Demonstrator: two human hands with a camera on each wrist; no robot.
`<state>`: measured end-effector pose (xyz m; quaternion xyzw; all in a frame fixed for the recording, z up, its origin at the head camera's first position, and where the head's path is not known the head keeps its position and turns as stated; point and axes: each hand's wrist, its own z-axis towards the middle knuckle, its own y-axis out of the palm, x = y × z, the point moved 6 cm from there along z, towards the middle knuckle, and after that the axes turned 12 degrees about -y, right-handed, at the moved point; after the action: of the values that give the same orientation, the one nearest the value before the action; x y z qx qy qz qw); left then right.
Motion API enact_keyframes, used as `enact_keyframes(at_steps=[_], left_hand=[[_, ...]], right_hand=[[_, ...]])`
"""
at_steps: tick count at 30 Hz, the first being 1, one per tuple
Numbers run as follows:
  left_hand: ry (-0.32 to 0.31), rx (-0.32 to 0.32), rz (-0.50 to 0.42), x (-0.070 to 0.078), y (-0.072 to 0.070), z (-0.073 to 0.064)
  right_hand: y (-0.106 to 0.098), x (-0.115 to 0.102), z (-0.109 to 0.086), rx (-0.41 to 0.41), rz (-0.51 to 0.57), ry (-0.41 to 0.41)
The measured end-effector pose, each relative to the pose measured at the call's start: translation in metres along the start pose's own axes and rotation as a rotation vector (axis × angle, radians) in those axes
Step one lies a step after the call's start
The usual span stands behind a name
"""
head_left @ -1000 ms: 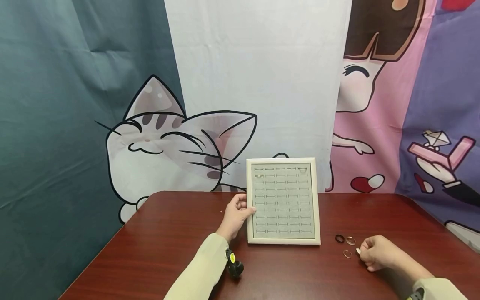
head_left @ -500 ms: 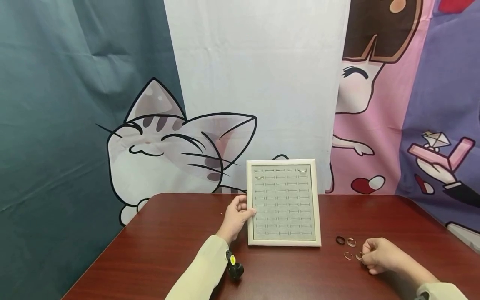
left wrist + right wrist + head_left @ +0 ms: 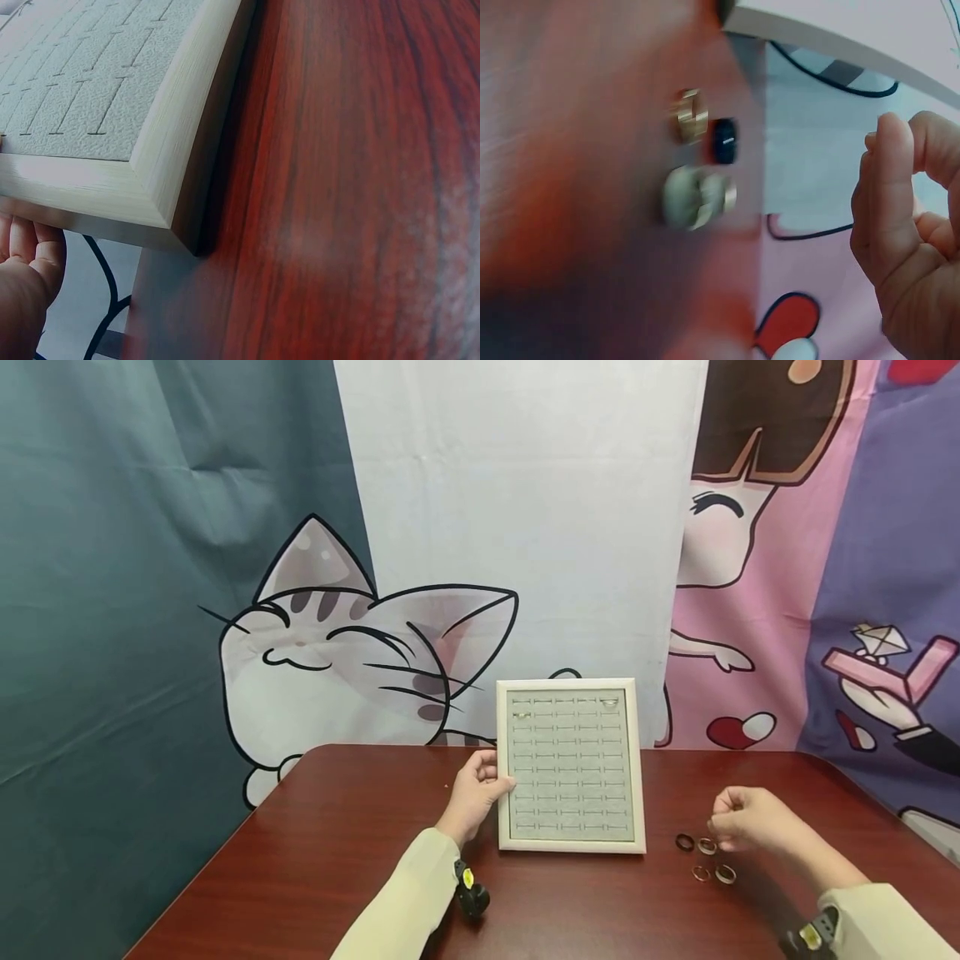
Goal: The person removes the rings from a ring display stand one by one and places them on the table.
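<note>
A ring display board (image 3: 567, 847) with a pale frame and grey slotted padding stands upright on the table. My left hand (image 3: 474, 793) grips its left edge, thumb on the front, fingers behind. One ring (image 3: 609, 702) sits in the top right slot and another ring (image 3: 521, 716) at the left of the second row. To the board's right lie a black ring (image 3: 684, 842), a gold-toned ring (image 3: 707, 846), a thin gold ring (image 3: 701, 873) and a pale wide ring (image 3: 725, 874). My right hand (image 3: 757, 820) is just above them, fingers bent, with nothing visible in them.
The reddish-brown wooden table (image 3: 337, 860) reaches back to a printed cloth backdrop (image 3: 525, 527). Behind the frame, a dark curved line (image 3: 105, 277) shows in the left wrist view. The rings are blurred in the right wrist view.
My right hand has let go of the pale wide ring, which now lies beside the other rings, and has moved up and away from it. My left hand keeps its hold on the board.
</note>
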<state>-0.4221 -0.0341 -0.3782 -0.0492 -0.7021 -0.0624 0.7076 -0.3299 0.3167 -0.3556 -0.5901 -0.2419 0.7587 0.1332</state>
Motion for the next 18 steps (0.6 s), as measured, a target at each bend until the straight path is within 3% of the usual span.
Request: enact_keyframes(at_steps=[18], left_hand=[[0.013, -0.019, 0.0, 0.003, 0.002, -0.002]], right_hand=[[0.012, -0.096, 0.092, 0.124, -0.061, -0.116]])
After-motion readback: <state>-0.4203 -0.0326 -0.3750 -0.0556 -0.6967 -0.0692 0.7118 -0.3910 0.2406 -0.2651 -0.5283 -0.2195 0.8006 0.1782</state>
